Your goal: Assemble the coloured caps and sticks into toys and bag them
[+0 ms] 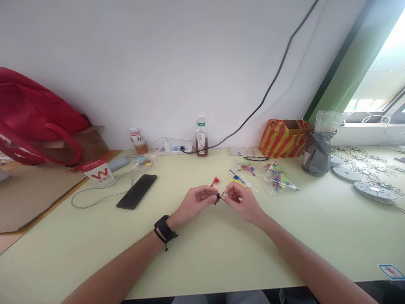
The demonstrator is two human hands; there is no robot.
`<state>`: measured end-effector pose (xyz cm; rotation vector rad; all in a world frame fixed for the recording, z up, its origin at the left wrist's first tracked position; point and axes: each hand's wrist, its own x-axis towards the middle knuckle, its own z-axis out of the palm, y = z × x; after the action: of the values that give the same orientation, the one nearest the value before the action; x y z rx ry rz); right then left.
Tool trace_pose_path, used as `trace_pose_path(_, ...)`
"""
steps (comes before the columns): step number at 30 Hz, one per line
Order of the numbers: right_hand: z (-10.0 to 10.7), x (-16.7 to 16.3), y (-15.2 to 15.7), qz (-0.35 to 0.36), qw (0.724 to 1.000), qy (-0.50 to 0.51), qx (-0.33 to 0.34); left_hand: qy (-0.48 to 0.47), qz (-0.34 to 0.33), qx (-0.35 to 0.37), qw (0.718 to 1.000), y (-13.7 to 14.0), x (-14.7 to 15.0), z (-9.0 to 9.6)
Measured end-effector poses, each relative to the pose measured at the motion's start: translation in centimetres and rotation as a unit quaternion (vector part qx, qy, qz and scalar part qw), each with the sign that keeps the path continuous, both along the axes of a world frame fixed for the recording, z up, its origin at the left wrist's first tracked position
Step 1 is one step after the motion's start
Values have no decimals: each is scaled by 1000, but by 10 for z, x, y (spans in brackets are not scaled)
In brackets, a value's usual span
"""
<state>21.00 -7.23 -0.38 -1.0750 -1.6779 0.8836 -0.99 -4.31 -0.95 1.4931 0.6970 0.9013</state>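
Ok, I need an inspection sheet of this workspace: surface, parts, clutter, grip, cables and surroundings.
Surface: pale tabletop, sticker at the near right corner.
Job's things: small black part, one piece or several, too small to tell; red piece and blue piece beyond; bagged coloured pieces.
Clutter: black phone, red-and-white box, at left.
Grip: left hand and right hand pinch the black part at the fingertips.
Cables: thick black cable runs to the power strip.
Surroundings: wall behind, green curtain at right.
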Motion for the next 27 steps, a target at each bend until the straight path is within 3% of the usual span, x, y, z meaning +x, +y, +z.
trace_pose_path(6,1,-1,-3,1,997,-59,51,-12,-7,-13,1000,1,0,0)
trace_pose_path(10,-1,-1,-3,15,994,-107,18,30,0,-5,1000,-1,2,3)
trace_pose_path(14,-4,1,-2,23,992,-123,6,132,28,93,986,-2,2,4)
trace_pose_path(19,-5,3,-1,11,978,-206,2,292,142,256,911,3,-6,1)
trace_pose_path(23,-10,9,5,-70,944,-322,20,348,163,295,875,7,-12,-3)
trace_pose_path(27,-13,21,14,-200,908,-362,72,359,149,285,876,7,-13,-5)
